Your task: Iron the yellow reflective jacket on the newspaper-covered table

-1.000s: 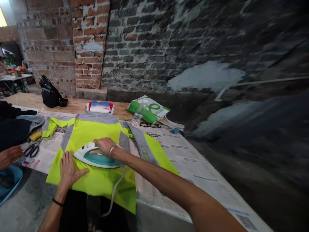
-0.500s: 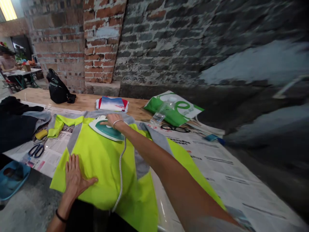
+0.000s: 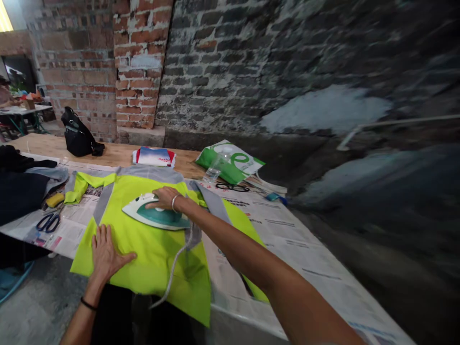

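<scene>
A neon yellow and grey long-sleeved top (image 3: 143, 258) lies spread over the newspaper-covered table, its lower edge hanging past the front. My right hand (image 3: 166, 198) grips the handle of a white and teal iron (image 3: 158, 218), whose soleplate rests on the middle of the yellow cloth. The iron's pale cord (image 3: 174, 268) runs from its heel down over the garment and off the table's edge. At the lower left of the cloth, my left hand (image 3: 108, 254) lies flat with its fingers stretched out and the thumb spread to the right.
Dark scissors (image 3: 48, 222) and a yellow sponge-like piece (image 3: 55, 200) lie left, beside dark clothes (image 3: 21, 191). Behind are a black bag (image 3: 79, 134), a folded packet (image 3: 154, 156), a green-and-white bag (image 3: 230, 163), a clear bottle (image 3: 215, 167), glasses (image 3: 233, 187) and a brush (image 3: 276, 197).
The iron in my right hand has slid toward me, down the yellow cloth. The cord has swung with it. My left hand stays flat on the garment, and the view has turned slightly right.
</scene>
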{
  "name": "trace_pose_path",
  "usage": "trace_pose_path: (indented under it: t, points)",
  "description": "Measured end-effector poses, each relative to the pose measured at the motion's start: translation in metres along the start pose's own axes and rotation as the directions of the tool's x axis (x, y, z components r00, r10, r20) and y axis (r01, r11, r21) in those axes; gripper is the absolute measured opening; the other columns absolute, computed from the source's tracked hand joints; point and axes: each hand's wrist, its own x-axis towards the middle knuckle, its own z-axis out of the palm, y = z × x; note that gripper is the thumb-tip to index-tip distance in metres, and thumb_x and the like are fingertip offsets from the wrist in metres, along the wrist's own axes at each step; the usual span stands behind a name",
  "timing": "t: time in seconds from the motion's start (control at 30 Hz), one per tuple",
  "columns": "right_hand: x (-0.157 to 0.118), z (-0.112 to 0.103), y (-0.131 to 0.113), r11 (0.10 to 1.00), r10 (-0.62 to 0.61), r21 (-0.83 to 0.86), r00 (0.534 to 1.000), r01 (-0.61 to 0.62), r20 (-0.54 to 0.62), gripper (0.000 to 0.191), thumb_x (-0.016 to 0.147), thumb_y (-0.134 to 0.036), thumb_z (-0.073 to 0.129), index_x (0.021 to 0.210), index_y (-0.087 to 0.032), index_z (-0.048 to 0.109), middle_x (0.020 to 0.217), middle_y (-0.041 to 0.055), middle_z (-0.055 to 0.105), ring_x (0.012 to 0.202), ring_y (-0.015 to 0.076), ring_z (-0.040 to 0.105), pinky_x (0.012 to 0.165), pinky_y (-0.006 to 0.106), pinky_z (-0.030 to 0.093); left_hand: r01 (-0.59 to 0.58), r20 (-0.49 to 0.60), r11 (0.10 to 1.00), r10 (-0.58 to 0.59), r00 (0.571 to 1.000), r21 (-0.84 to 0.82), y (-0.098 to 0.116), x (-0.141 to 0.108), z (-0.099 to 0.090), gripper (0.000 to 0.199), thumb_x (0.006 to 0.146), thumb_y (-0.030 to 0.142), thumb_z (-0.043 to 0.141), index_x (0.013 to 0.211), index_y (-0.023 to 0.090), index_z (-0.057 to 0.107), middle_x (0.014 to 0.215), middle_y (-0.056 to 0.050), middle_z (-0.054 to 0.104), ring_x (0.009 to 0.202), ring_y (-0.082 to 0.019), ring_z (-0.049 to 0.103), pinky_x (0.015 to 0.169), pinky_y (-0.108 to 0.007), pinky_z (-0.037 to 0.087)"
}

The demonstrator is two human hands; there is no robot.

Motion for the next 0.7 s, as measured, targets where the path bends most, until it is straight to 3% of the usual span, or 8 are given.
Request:
trace_pose_path:
  t: [0.17, 0.33, 0.5, 0.7]
  points:
    - [-0.063, 0.009, -0.032, 0.99, -0.136, -0.027, 0.99, 0.137, 0.038, 0.063, 0.085, -0.08, 0.059, 0.111, -0.025, 0.073, 0.107, 0.0131, 0.079, 0.104, 0.0291, 0.073, 0.08, 0.03, 0.049, -0.012, 0.004, 1.0, 0.012, 1.0, -0.002, -0.002, 0.004, -0.003, 0.124, 0.063, 0.076, 0.074, 0.155, 0.003, 0.035, 0.162, -0.03, 0.036, 0.154, -0.045, 0.028, 0.122, -0.062, 0.027]
    - [-0.08, 0.008, -0.043, 0.991, -0.124, -0.048, 0.992, 0.125, 0.038, 0.065, 0.088, -0.08, 0.054, 0.117, -0.025, 0.071, 0.109, 0.0148, 0.078, 0.105, 0.0306, 0.073, 0.082, 0.032, 0.05, -0.019, -0.014, 1.0, 0.019, 1.0, 0.001, -0.004, 0.005, -0.002, 0.125, 0.062, 0.075, 0.075, 0.155, 0.002, 0.035, 0.16, -0.031, 0.037, 0.154, -0.046, 0.029, 0.122, -0.063, 0.029]
    - [-0.054, 0.003, -0.031, 0.994, -0.093, -0.051, 0.996, 0.093, 0.002, 0.059, 0.091, -0.074, 0.055, 0.12, -0.025, 0.071, 0.109, 0.0153, 0.078, 0.108, 0.0308, 0.073, 0.084, 0.033, 0.051, -0.017, 0.005, 1.0, 0.017, 1.0, 0.006, -0.005, 0.003, -0.001, 0.125, 0.063, 0.077, 0.073, 0.155, 0.0, 0.035, 0.161, -0.031, 0.036, 0.154, -0.045, 0.027, 0.123, -0.062, 0.028]
    - [0.021, -0.001, 0.016, 0.999, 0.004, -0.039, 0.998, -0.007, -0.069, 0.064, 0.089, -0.074, 0.059, 0.123, -0.021, 0.071, 0.115, 0.0165, 0.077, 0.111, 0.0312, 0.071, 0.086, 0.033, 0.051, -0.043, -0.033, 0.999, 0.043, 0.999, 0.006, -0.008, -0.003, 0.006, 0.124, 0.063, 0.079, 0.071, 0.155, 0.004, 0.037, 0.162, -0.028, 0.037, 0.155, -0.045, 0.027, 0.123, -0.06, 0.028]
